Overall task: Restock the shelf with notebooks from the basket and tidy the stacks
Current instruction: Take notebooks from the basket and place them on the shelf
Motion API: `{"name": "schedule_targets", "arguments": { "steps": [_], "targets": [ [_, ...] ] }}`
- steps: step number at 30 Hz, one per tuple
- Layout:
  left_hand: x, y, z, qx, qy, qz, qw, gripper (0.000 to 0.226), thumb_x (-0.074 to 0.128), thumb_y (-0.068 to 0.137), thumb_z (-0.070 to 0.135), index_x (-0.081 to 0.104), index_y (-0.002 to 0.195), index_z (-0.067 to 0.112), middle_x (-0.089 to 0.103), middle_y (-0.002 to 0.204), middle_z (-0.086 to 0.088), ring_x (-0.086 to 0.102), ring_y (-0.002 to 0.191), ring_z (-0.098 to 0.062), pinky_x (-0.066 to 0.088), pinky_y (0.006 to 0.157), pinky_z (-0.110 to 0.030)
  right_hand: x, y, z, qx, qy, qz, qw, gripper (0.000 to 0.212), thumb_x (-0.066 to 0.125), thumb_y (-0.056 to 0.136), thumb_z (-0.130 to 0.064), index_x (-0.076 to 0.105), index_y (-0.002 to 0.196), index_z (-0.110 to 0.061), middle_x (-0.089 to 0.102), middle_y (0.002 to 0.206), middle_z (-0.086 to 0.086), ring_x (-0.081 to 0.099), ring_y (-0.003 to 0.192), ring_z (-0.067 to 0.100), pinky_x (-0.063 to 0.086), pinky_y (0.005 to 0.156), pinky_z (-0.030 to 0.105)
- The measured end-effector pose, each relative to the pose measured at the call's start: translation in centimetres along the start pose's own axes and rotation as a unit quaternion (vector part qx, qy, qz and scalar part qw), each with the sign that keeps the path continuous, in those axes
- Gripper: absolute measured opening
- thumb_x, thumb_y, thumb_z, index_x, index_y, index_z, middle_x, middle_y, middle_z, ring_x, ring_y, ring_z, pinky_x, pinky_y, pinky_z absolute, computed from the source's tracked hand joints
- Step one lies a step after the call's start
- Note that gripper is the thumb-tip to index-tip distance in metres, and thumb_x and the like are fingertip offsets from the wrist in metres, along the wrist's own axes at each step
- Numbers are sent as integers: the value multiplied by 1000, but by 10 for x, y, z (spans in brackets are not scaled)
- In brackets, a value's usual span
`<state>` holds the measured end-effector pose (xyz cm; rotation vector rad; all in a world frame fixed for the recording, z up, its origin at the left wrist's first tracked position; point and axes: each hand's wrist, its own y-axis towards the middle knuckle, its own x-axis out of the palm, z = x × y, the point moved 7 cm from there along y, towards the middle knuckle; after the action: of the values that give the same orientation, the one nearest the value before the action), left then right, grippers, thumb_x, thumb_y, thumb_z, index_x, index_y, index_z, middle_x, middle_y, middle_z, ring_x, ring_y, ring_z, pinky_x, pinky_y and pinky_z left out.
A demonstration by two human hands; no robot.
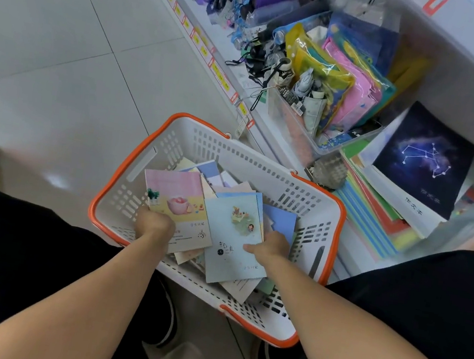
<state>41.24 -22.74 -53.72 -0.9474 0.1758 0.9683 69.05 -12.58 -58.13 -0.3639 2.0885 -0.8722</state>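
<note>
Both hands are down inside the basket point(261, 167), which stands on the tiled floor point(65, 48) between the person's knees. The left hand point(154, 225) makes its grip on the near edge of a pink and yellow notebook point(175, 195), with the fingers curled around it. The right hand point(270, 246) holds a pale blue notebook point(231, 233): the thumb lies on the cover and the other fingers go under its right edge. Under these two lie more notebooks point(229, 184) in a loose pile, at different angles. The basket is white with an orange rim and it sits just beside the low shelf point(267, 128). On the shelf, right of the basket, there is a stack of notebooks point(377, 211) with a dark starry one point(424, 157) on top. Behind it stands a clear bin point(292, 126) with colourful pouches point(344, 81), and farther along lie folded umbrellas point(273, 1).
</note>
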Motion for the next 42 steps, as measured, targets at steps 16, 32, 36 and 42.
{"name": "schedule_targets", "arguments": {
  "steps": [16, 32, 36, 42],
  "targets": [
    [-34, -42, 66, 133, -73, 44, 987, 21, 39, 92, 5, 52, 105, 14, 58, 89, -1, 57, 79, -24, 43, 64, -30, -124, -46, -113, -188, 84, -21, 978, 17, 61, 97, -14, 69, 108, -5, 69, 98, 13, 65, 81, 26, 53, 64, 30],
    [-13, -165, 295, 275, -222, -343, 870, 25, 64, 90, 6, 61, 113, 16, 75, 99, -7, 72, 79, -26, 60, 72, -44, -212, -160, -223, -310, 463, -129, 820, 33, 47, 101, -3, 58, 128, -19, 71, 119, 5, 70, 103, 27, 60, 77, 43],
    [-21, -215, 364, 297, -223, -412, 832, 26, 65, 88, 3, 66, 109, 17, 75, 98, -9, 73, 79, -27, 61, 69, -45, -266, -202, -248, -339, 452, -150, 811, 34, 48, 101, -7, 57, 127, -27, 73, 114, 5, 74, 86, 25, 58, 51, 37],
    [-13, -279, 470, 330, -200, -480, 788, 30, 48, 101, 23, 58, 124, 7, 65, 121, -11, 66, 106, -28, 55, 91, -39, -358, -200, -291, -322, 621, -39, 714, 24, 47, 101, -2, 61, 116, -16, 71, 100, 4, 67, 81, 20, 50, 43, 19]
  ]
}}
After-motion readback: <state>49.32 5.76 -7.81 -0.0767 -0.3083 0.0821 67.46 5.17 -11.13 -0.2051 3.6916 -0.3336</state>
